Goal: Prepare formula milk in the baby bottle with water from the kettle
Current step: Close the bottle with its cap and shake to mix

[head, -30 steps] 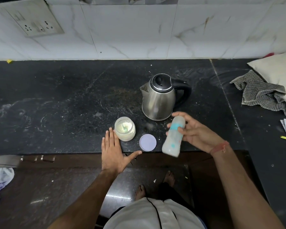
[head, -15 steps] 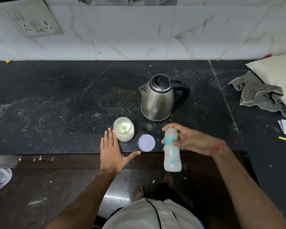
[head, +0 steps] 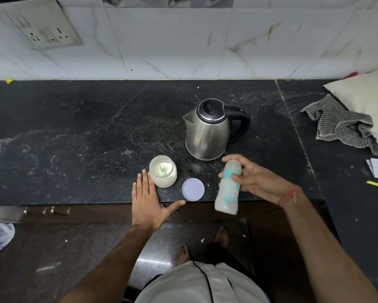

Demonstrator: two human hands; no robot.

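A black speckled stone worktop (head: 74, 132) is carrying a stainless steel kettle with a black handle (head: 207, 136), standing upright. The left hand (head: 148, 200) is lying flat and spread beside an open glass jar of pale powder (head: 163, 171). The right hand (head: 255, 180) is gripping a tilted cloudy baby bottle with teal markings (head: 228, 188) over the front edge, near a round lilac lid (head: 193, 189).

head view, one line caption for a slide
Right hand holds a capped baby bottle near the kettle; left hand rests flat beside the open powder jar.
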